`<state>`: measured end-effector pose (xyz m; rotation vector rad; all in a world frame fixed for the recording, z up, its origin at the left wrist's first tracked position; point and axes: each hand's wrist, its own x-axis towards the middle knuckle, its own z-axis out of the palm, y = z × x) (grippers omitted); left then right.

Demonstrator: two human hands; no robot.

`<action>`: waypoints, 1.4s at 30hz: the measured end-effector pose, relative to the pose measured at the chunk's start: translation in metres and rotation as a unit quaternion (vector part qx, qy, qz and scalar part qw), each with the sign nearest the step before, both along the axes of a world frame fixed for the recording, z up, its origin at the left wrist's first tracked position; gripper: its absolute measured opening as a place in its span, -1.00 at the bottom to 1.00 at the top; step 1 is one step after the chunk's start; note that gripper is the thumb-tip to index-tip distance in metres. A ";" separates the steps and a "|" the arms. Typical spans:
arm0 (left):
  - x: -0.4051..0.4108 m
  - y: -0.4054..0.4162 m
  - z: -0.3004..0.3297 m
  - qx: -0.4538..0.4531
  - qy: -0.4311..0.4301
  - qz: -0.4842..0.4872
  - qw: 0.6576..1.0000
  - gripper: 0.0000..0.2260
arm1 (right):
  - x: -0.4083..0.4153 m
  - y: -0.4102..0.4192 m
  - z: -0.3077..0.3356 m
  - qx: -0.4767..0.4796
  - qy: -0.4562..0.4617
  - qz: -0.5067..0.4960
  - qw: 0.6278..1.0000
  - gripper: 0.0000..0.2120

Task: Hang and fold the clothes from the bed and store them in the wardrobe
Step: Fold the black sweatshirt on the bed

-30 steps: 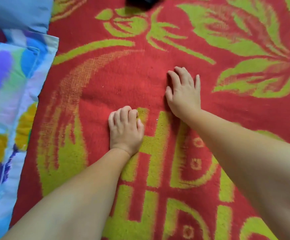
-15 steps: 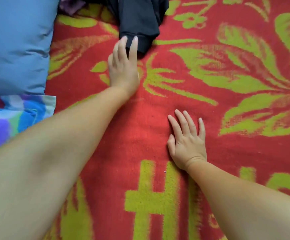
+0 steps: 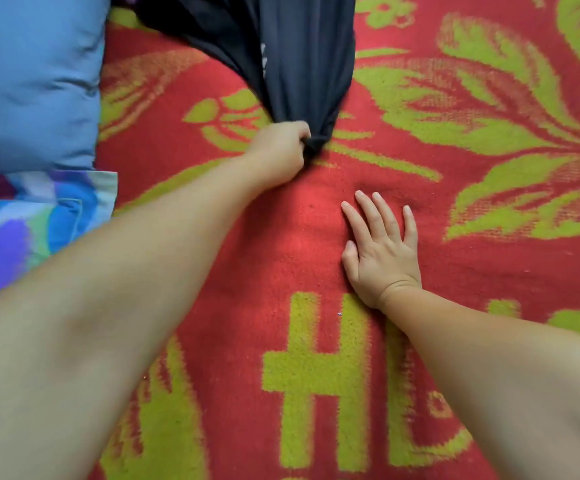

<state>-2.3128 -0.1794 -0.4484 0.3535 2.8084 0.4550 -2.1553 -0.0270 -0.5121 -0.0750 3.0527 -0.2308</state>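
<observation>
Head view: red blanket [image 3: 281, 258] with yellow-green leaf and letter pattern covers the bed, filling most of the frame. Blue pillow [image 3: 32, 77] sits at upper left; just below it, touching its lower edge, a multicolour patterned cloth [image 3: 22, 220] in blue, purple and white — can't tell whether it is a second pillow or a folded cover.

Dark garment [image 3: 299, 57] lies at top centre on the blanket, black or very dark navy, running off the top edge. Its near end is gathered into a tight bunch with folds fanning upward from that point. Small pale print on the fabric, too blurred to read. Garment type unclear.

Left hand [image 3: 278, 147] reaches forward across the blanket, forearm coming in from lower left. Fingers are curled tight around the bunched end of the dark garment — clenched on it, knuckles up, fabric emerging from the right side of the fist. The garment looks stretched between the fist and its upper part.

Right hand [image 3: 382, 251] is flat on the red blanket, palm down, fingers straight and slightly spread, thumb out to the left. Grasping nothing, pressing on the blanket. It sits below and right of the left hand, near but apart from the garment's bunched end. Right forearm enters from lower right.
</observation>
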 end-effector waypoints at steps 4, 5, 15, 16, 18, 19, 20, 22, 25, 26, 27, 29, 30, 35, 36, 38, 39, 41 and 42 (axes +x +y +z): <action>0.095 -0.016 -0.017 -0.079 0.074 -0.031 0.994 -0.84 | -0.003 -0.006 -0.005 -0.002 0.011 0.000 1.000 -0.36; 0.106 -0.018 -0.019 -0.087 0.086 -0.022 0.992 -0.85 | -0.008 -0.006 -0.004 -0.005 0.020 -0.003 1.000 -0.37; 0.255 -0.036 -0.011 -0.118 -0.011 -0.080 0.990 -0.79 | 0.093 -0.023 0.011 -0.115 -0.074 0.094 0.986 -0.27; 0.273 -0.037 -0.005 -0.113 -0.021 -0.090 0.989 -0.77 | 0.111 -0.029 0.016 -0.111 -0.114 0.131 0.978 -0.24; 0.304 -0.040 0.015 -0.106 -0.030 -0.111 0.988 -0.72 | 0.139 -0.040 0.036 -0.095 -0.152 0.180 0.967 -0.32; 0.317 -0.042 0.028 -0.094 -0.030 -0.112 0.989 -0.72 | 0.148 -0.045 0.049 -0.098 -0.143 0.187 0.967 -0.42; 0.326 -0.045 0.041 -0.070 -0.029 -0.101 0.992 -0.75 | 0.155 -0.048 0.064 -0.113 -0.126 0.183 0.968 -0.53; 0.339 -0.052 0.076 0.014 -0.018 -0.061 0.998 -0.84 | 0.161 -0.053 0.107 -0.167 -0.109 0.160 0.967 -0.71; 0.349 -0.060 0.144 0.129 0.024 -0.018 0.991 -0.87 | 0.160 -0.058 0.192 -0.203 -0.114 0.151 0.961 -0.85; 0.351 -0.060 0.168 0.147 0.042 -0.019 0.988 -0.85 | 0.159 -0.058 0.224 -0.211 -0.109 0.150 0.960 -0.89; 0.353 -0.060 0.193 0.156 0.060 -0.020 0.986 -0.82 | 0.159 -0.058 0.254 -0.218 -0.104 0.149 0.959 -0.91; 0.354 -0.058 0.241 0.165 0.110 -0.011 0.980 -0.77 | 0.160 -0.057 0.314 -0.233 -0.091 0.149 0.957 -0.86; 0.354 -0.057 0.265 0.163 0.135 0.003 0.977 -0.74 | 0.162 -0.057 0.344 -0.236 -0.080 0.153 0.956 -0.87; 0.342 -0.071 0.391 0.140 0.228 0.106 0.958 -0.87 | 0.173 -0.059 0.497 -0.270 0.017 0.148 0.951 -0.81; 0.341 -0.075 0.413 0.135 0.240 0.126 0.953 -0.89 | 0.177 -0.058 0.527 -0.286 0.028 0.140 0.948 -0.78; 0.339 -0.083 0.454 0.146 0.252 0.151 0.945 -0.90 | 0.186 -0.053 0.578 -0.303 0.048 0.124 0.944 -0.76; 0.338 -0.088 0.473 0.154 0.253 0.156 0.942 -0.90 | 0.190 -0.049 0.598 -0.290 0.070 0.116 0.947 -0.76; 0.335 -0.098 0.509 0.165 0.257 0.151 0.940 -0.88 | 0.196 -0.037 0.632 -0.241 0.124 0.099 0.957 -0.79; 0.335 -0.103 0.524 0.167 0.256 0.146 0.941 -0.85 | 0.200 -0.029 0.645 -0.217 0.146 0.086 0.961 -0.80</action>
